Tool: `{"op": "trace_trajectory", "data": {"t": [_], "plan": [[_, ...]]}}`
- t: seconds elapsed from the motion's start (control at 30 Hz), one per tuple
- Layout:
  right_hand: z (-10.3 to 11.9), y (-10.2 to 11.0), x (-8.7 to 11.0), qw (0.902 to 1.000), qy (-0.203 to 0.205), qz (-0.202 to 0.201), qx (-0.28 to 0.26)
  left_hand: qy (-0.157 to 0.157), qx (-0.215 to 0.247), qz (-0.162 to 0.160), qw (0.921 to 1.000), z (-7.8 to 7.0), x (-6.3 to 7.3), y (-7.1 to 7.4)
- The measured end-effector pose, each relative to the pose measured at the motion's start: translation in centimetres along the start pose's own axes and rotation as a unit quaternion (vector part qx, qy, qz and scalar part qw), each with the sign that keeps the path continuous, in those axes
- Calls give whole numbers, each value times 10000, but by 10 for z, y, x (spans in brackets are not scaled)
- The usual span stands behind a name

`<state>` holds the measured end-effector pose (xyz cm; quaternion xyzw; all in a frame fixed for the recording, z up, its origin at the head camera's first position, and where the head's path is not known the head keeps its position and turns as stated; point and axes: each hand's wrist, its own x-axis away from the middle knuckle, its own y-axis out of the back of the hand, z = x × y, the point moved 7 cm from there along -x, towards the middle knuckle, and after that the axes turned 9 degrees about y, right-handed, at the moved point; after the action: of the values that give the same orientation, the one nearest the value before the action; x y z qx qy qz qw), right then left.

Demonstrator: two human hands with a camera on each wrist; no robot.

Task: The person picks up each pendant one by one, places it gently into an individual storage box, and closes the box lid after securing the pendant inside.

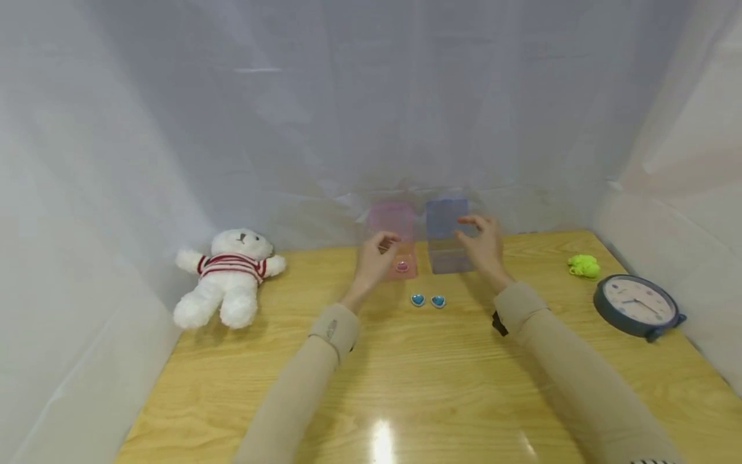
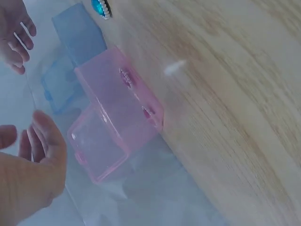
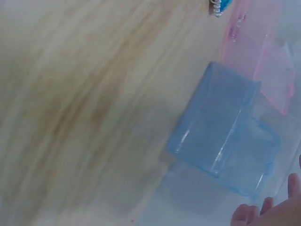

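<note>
Your beige sleeves lie nearest, flanking two blue heart gems on the desk; beyond, your left hand and right hand each have a loose, empty grip, beside the pink box and blue box at the back. Handle these light-looking boxes gently, lest they tip. Two pink gems show from the left wrist; the head view shows one.

In the right wrist view, edges crop the right hand and 1 blue gem.
</note>
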<state>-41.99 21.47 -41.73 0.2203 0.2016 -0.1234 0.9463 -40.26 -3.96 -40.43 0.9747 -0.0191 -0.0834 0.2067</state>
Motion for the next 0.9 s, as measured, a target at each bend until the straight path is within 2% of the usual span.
{"op": "trace_trajectory", "data": {"t": [0.1, 0.2, 0.27, 0.33, 0.43, 0.53, 0.73, 0.83, 0.9], "plan": [[-7, 4, 2, 9992, -321, 16, -241, -49, -30, 477, 9988, -2, 5, -10], [-14, 6, 5, 9948, -762, 106, -661, -300, -570, 895, 9939, -4, 7, -19], [-21, 7, 7, 9898, -1100, 186, -891, -506, -1073, 1173, 9860, -2, 9, -26], [-28, 7, 9, 9841, -1374, 303, -1088, -587, -1535, 1488, 9751, 1, 12, -33], [-36, 5, 11, 9749, -1607, 505, -1458, -474, -1959, 1970, 9595, 8, 19, -43], [-41, 2, 14, 9633, -1852, 713, -1806, -386, -2386, 2177, 9456, 13, 25, -50], [-45, 0, 22, 9438, -2291, 839, -2227, -357, -3213, 2382, 9158, 23, 30, -64], [-40, 0, 25, 9374, -2338, 923, -2411, -396, -3430, 2519, 9041, 27, 33, -71], [-36, 1, 27, 9375, -2326, 1022, -2377, -439, -3545, 2568, 8980, 29, 35, -73]]}}
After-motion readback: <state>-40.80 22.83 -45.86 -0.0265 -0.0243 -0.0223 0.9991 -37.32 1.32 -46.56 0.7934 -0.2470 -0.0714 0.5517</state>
